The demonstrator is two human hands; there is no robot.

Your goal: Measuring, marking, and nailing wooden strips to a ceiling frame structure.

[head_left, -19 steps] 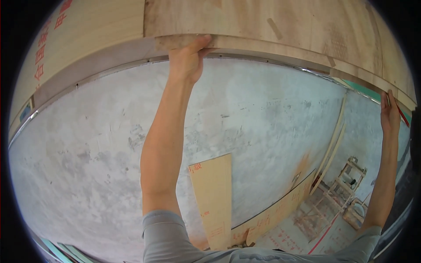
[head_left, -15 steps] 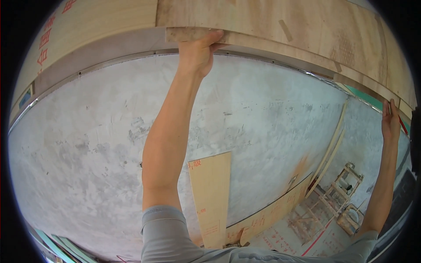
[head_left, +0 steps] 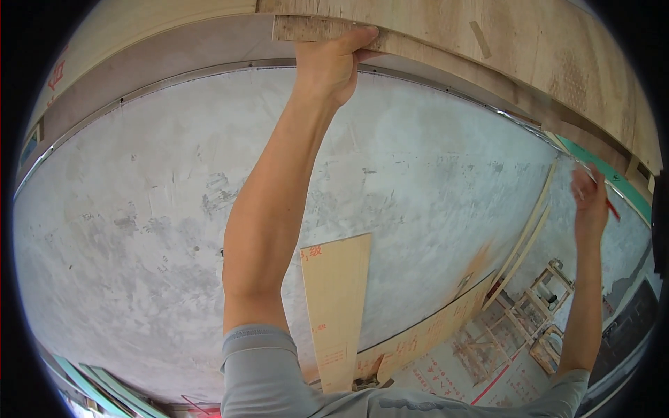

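Observation:
Overhead, my left hand [head_left: 331, 70] is closed round the left end of a narrow plywood strip [head_left: 296, 29], thumb on its face and fingers behind. The strip lies along the lower edge of a large plywood panel [head_left: 425, 28]; its right part is smeared by motion. My right hand [head_left: 589, 191] is raised at the far right, below and apart from the strip. A slim red pencil [head_left: 613, 210] sticks out from this hand. Its fingers are blurred.
A grey plastered wall [head_left: 174, 188] fills the middle, with a metal channel [head_left: 174, 83] along its top. A tall plywood offcut [head_left: 338, 299] leans there. A wooden frame stand [head_left: 533, 310] occupies the right floor. Green boards [head_left: 118, 390] lie lower left.
My right hand has come off the strip's right end and moved left and slightly down, still with the pencil. My left hand keeps its grip on the strip. The view has tilted down slightly.

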